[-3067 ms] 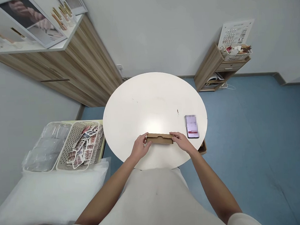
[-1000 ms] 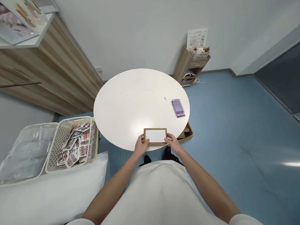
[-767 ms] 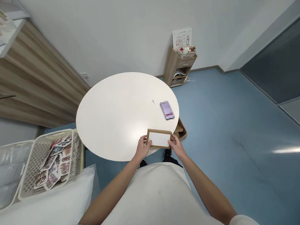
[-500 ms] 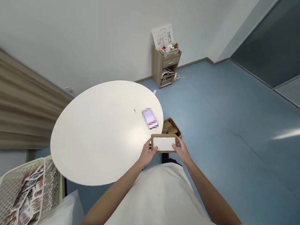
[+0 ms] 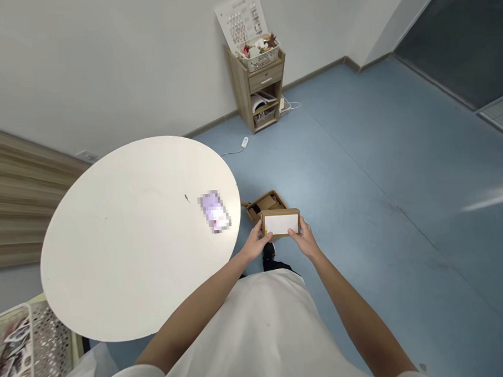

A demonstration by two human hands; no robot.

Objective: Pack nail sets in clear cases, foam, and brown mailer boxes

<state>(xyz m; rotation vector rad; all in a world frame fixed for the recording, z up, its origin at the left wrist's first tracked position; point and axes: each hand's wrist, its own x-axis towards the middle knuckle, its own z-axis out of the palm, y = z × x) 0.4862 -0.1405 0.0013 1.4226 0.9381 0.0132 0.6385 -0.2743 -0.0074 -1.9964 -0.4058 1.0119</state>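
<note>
Between my two hands is a small brown cardboard box [image 5: 281, 223] with a large white label on its upper face. My left hand [image 5: 256, 243] grips its left end, thumb on the label. The right end is held by my right hand [image 5: 304, 239], its thumb also on top. Beneath and behind it, an open carton [image 5: 282, 199] with brown cardboard pieces inside stands on the floor, partly hidden by the held box. A blurred phone-like object [image 5: 214, 211] lies on the white oval table [image 5: 137, 254] to the left.
By the wall stands a small wooden cabinet [image 5: 260, 82] with a white basket [image 5: 262, 56] of decorations on top. A power strip [image 5: 244, 142] lies on the blue floor [image 5: 361, 217]. At lower left, a perforated white basket [image 5: 52, 336] holds printed cards.
My view has shifted, so the table sits further left and the cabinet nearer. Both hands still hold the box, which now appears in front of the open carton, away from the table edge.
</note>
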